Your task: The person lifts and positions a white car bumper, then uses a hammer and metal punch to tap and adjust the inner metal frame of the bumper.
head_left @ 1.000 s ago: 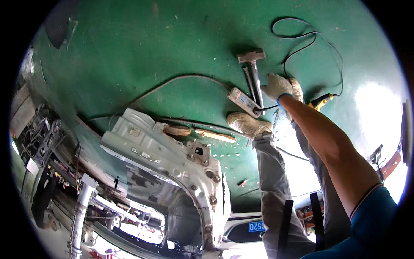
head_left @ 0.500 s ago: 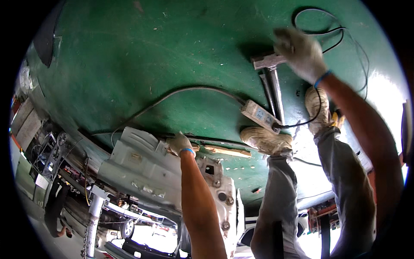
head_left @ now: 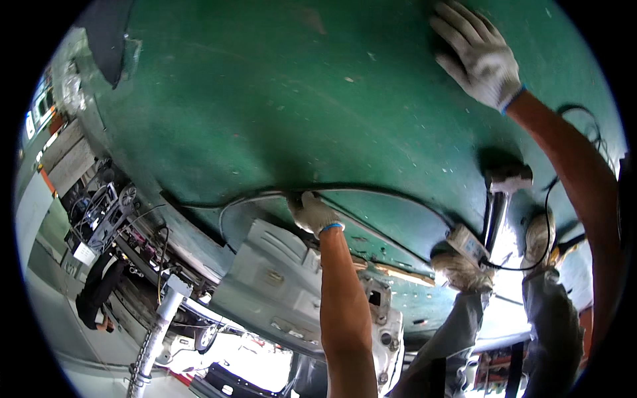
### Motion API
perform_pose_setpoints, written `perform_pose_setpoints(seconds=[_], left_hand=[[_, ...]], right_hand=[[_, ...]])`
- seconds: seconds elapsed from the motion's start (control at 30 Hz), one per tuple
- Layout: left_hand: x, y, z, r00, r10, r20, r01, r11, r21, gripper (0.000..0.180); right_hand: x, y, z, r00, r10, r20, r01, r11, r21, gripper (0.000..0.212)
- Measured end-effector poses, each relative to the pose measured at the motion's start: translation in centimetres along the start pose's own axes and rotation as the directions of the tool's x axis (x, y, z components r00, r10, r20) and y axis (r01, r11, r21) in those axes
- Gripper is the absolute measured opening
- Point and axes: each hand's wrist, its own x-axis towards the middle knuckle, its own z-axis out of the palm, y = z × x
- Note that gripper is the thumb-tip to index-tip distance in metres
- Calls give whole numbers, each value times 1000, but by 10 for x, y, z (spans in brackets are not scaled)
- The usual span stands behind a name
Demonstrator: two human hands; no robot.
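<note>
My left hand (head_left: 314, 215), in a white knit glove, is closed around one end of a long dark rod (head_left: 378, 233) above the far edge of a grey sheet-metal panel (head_left: 262, 265). From there the rod slants down to the right, toward my boot. A grey cable (head_left: 391, 194) curves across the floor just beyond this hand. My right hand (head_left: 479, 60), also gloved, reaches far right over the green floor. It is open, fingers stretched and holding nothing; whether it touches the floor I cannot tell. A sledgehammer (head_left: 509, 179) lies nearer me, below that hand.
A white power strip (head_left: 468, 244) lies beside my boot (head_left: 461, 270) and the hammer handle. Wood strips (head_left: 405, 274) lie past the panel. At left are a metal post (head_left: 154, 328), a frame with wheels (head_left: 106, 212) and a person (head_left: 99, 295) in dark clothes.
My view has shifted. My left hand has moved away from the panel edge, raising the rod's end. My right hand has left the hammer head and moved farther out, fingers spread.
</note>
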Motion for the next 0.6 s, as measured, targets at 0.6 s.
perform_pose_setpoints(seconds=[0.6], left_hand=[[-221, -33, -63, 727, -37, 686, -403, 786, 469, 38]], right_hand=[[7, 6, -33, 979, 105, 176, -134, 978, 162, 61]])
